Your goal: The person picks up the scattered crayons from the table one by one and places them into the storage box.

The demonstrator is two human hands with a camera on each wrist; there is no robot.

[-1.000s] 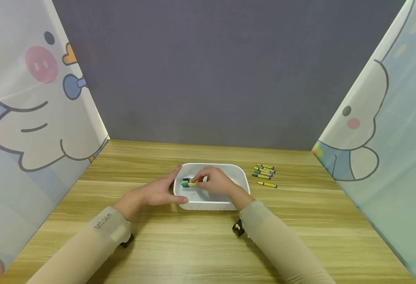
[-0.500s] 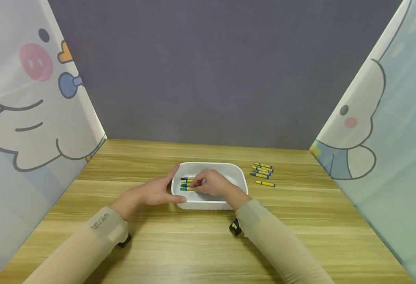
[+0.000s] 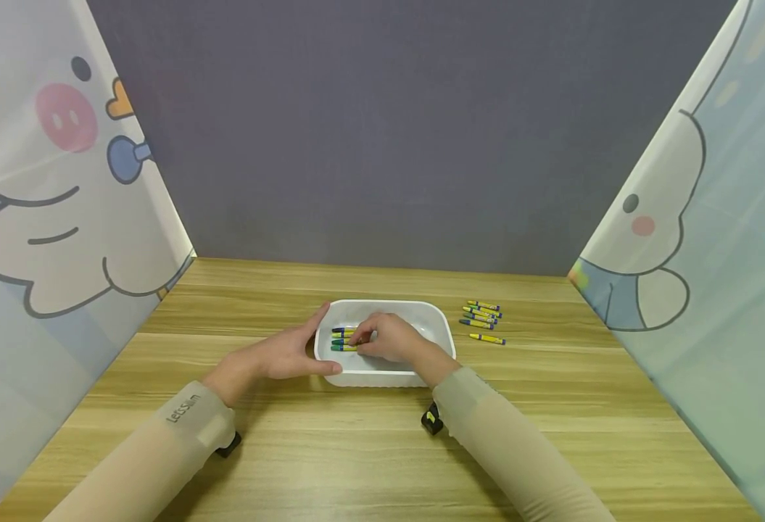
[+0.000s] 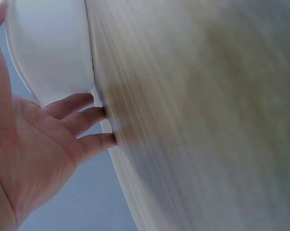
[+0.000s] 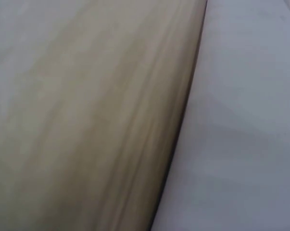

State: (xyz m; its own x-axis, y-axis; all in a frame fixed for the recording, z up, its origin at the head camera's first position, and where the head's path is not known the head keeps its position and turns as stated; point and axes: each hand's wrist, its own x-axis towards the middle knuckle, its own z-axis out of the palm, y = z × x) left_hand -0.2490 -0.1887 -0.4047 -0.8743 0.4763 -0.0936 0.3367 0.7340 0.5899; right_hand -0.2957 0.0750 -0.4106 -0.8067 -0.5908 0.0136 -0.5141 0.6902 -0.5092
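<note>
A white tray [image 3: 382, 378] stands on the wooden table, with several crayons laid side by side in its left end. My left hand [image 3: 288, 353] spans that end, thumb on the front rim and index finger by the far corner. The left wrist view shows the other fingers of the left hand [image 4: 53, 127] extended against the outer wall of the tray [image 4: 53, 53]. Inside the tray, my right hand [image 3: 391, 338] pinches the right end of the nearest crayon [image 3: 344, 349], green-tipped with a yellow wrapper. Its fingers cover the right ends of the other crayons.
Right of the tray, several yellow-and-blue crayons [image 3: 480, 316] lie in a loose group, with a single yellow crayon [image 3: 488, 338] nearer the front. A grey panel [image 3: 382, 145] closes off the back, and printed cartoon panels flank both sides.
The green crayon in my right hand has come down toward the front of the tray, in line with the other crayons. My left hand stays at the tray's left end.
</note>
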